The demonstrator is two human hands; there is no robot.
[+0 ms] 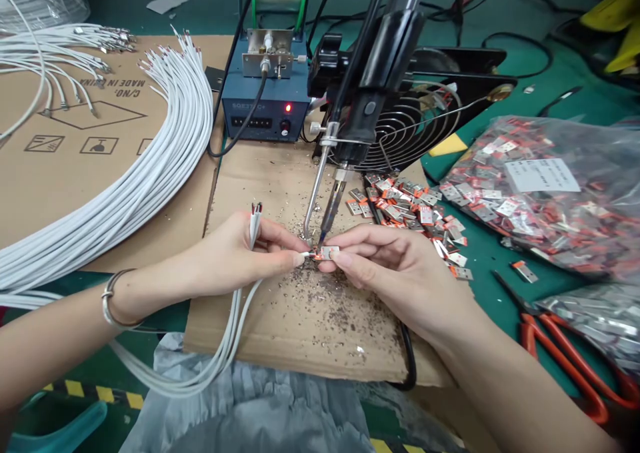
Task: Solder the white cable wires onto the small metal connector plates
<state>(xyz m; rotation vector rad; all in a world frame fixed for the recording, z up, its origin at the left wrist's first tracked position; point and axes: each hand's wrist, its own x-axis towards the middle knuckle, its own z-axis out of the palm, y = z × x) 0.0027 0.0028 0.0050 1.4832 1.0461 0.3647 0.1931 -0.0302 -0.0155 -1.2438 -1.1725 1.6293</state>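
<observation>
Between thumb and fingers, my left hand pinches the end of a white cable, and more white cables with bared wire ends pass through the same hand. My right hand is closed on a small USB connector, metal with orange plastic. The cable's end meets the connector's orange side. Just above that joint is the tip of a soldering iron, fixed on a stand and pointing down. Beside it runs a thin metal solder feed tube, its bent end close to the joint.
A solder feeder box with a lit red lamp and a fan stand behind. Loose connectors lie to the right, near a bag of connectors and orange-handled scissors. A white cable bundle curves at left.
</observation>
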